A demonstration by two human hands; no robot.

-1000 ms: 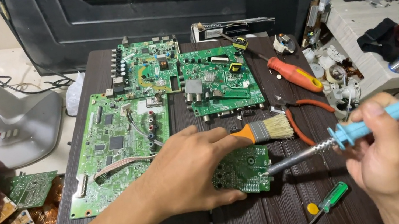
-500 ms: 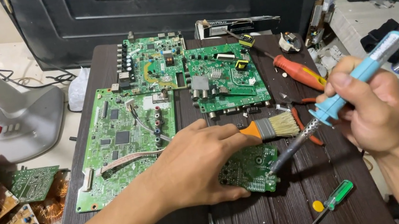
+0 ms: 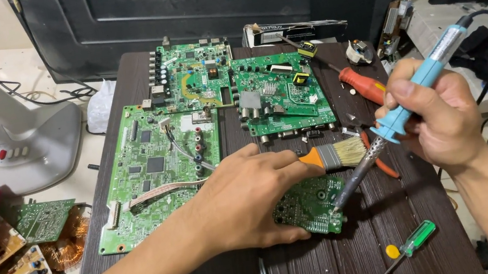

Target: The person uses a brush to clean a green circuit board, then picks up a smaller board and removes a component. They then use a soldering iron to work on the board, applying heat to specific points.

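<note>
My left hand (image 3: 248, 200) presses down on a small green circuit board (image 3: 313, 204) lying on the dark wooden table (image 3: 320, 264), and its fingers also grip a brush (image 3: 334, 156) with an orange handle and pale bristles. In my right hand (image 3: 437, 113) is a blue-handled soldering iron (image 3: 389, 125), held tilted. Its metal tip touches the right edge of the small board.
Three larger green circuit boards (image 3: 155, 166) (image 3: 193, 76) (image 3: 280, 94) cover the table's far half. An orange-handled tool (image 3: 362, 84) and a green screwdriver (image 3: 413, 241) lie at the right. A fan base (image 3: 25, 149) stands at the left, with more boards (image 3: 41, 219) on the floor.
My right hand has swung the soldering iron from nearly level to steeply tilted and moved inward. Its tip has come down onto the small board's edge. My left hand stays on the board.
</note>
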